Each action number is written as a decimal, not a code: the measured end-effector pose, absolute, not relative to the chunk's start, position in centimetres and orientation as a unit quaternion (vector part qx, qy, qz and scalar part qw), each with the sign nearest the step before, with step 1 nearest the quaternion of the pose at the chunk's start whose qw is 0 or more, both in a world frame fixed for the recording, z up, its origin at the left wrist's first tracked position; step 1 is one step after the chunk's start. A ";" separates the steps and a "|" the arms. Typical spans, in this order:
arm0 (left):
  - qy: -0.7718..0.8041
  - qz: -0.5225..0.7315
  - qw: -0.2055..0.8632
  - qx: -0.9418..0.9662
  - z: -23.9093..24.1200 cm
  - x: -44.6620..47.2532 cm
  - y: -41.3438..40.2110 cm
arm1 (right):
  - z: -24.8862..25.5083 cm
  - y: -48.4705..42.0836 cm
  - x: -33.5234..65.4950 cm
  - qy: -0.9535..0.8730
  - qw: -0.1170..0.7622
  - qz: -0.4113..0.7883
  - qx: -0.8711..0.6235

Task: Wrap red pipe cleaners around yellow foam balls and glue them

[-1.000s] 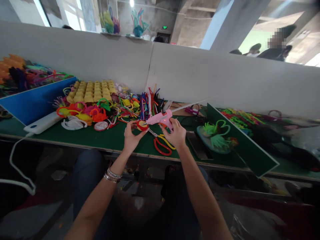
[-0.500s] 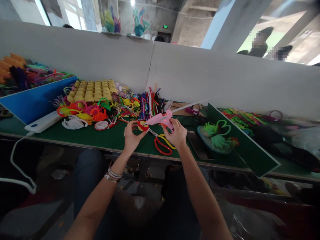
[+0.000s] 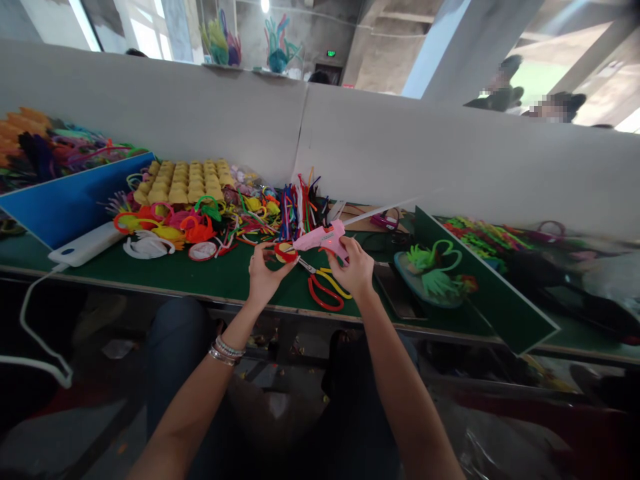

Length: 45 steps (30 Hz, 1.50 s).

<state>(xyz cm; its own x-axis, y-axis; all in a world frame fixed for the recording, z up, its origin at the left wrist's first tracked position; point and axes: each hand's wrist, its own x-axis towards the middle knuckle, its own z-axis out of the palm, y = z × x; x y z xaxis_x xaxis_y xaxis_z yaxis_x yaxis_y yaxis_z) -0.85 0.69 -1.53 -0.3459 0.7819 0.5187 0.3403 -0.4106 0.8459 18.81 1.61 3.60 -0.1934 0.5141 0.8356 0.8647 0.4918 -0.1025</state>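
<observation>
My right hand [image 3: 356, 270] is closed around the handle of a pink hot glue gun [image 3: 320, 238], with a long pale glue stick [image 3: 377, 210] jutting from its back end. The gun's nozzle points left and meets a small round red and yellow piece [image 3: 286, 252]. That piece is pinched between the thumb and fingers of my left hand [image 3: 265, 272]; its exact kind is hard to make out. Scissors [image 3: 325, 290] with one red and one yellow handle lie on the green tabletop [image 3: 230, 279] just below the gun.
Left are a yellow egg tray [image 3: 183, 181], fuzzy colourful pieces [image 3: 185, 227], a white power strip [image 3: 93, 243] and a blue board [image 3: 80, 197]. Pipe cleaners [image 3: 300, 207] stand behind. Right are a dark phone-like slab [image 3: 400, 290], a dish [image 3: 440, 297] and a green board [image 3: 480, 287].
My hands, the glue gun and the red and yellow piece stay almost exactly where they were. Beyond the partition, people at the right have shifted a little.
</observation>
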 end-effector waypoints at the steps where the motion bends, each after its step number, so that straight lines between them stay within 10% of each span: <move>1: 0.515 0.638 0.172 0.546 -1.5 -0.9 0.7 | 3.6 1.6 18.8 -0.746 0.436 -0.198 -0.462; 45: 0.525 0.648 0.213 0.509 -1.6 -0.8 0.8 | 3.6 1.8 19.8 -0.744 0.453 -0.187 -0.455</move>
